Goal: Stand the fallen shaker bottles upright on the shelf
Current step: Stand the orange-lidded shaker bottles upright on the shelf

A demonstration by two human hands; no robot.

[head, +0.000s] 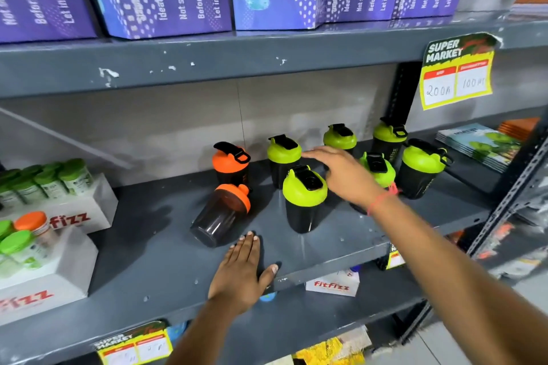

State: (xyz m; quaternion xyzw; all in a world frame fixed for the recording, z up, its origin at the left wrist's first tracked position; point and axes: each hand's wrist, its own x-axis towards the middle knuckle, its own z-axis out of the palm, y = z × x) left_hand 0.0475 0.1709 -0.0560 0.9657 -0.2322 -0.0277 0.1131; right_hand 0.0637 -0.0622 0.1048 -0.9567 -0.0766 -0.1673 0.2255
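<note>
Mostly tidy: a grey shelf (341,240) of upright green-lidded shakers (304,198), one orange-lidded shaker bottle (219,213) lying fallen.
Right hand (341,175) hovers spread and empty over the green lids; left hand (240,272) rests flat, empty, beside the fallen bottle, which likely needs grasping and tipping upright next.

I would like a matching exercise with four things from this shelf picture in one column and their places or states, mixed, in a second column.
Things:
1. fallen orange-lid shaker
2. upright orange-lid shaker
3. left hand
4. right hand

States:
A. flat on the front edge of the shelf
B. lying on its side
C. open, above the green-lid shakers
D. standing behind the fallen one

Pairs: 1-B, 2-D, 3-A, 4-C
</note>
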